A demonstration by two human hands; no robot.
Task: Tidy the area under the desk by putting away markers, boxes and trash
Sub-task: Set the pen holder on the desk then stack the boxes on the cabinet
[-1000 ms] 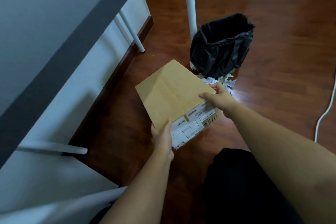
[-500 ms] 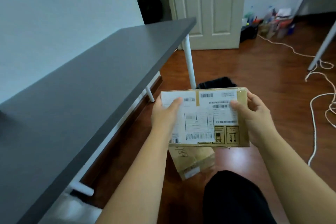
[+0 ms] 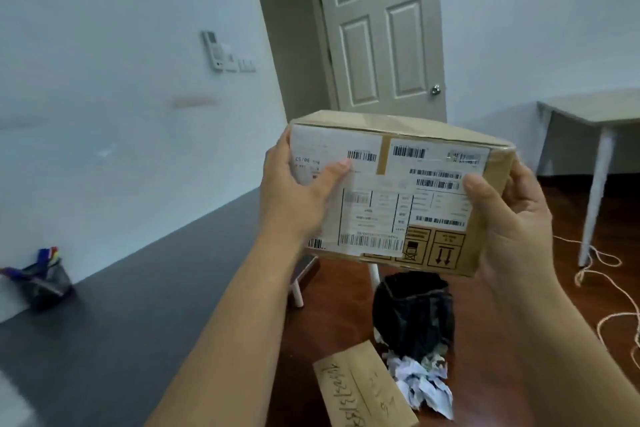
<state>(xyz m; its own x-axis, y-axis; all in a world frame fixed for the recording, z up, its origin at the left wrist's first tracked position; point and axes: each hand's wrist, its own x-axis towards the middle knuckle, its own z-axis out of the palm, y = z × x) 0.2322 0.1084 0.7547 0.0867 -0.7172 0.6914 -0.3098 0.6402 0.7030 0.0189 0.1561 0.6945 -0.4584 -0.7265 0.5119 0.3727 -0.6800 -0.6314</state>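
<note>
A labelled cardboard box [image 3: 398,194] is held up at frame centre, above the floor. Both forearms reach up from 6 o'clock. The dark surface [image 3: 145,295] runs off toward 9 o'clock, carrying a mesh marker holder [image 3: 45,284]. The left hand [image 3: 294,191] and right hand [image 3: 512,218] clamp the box's ends, thumbs on the labels. At 6 o'clock lie another box [image 3: 363,388], crumpled paper [image 3: 422,385] and a black bin bag [image 3: 414,312].
</note>
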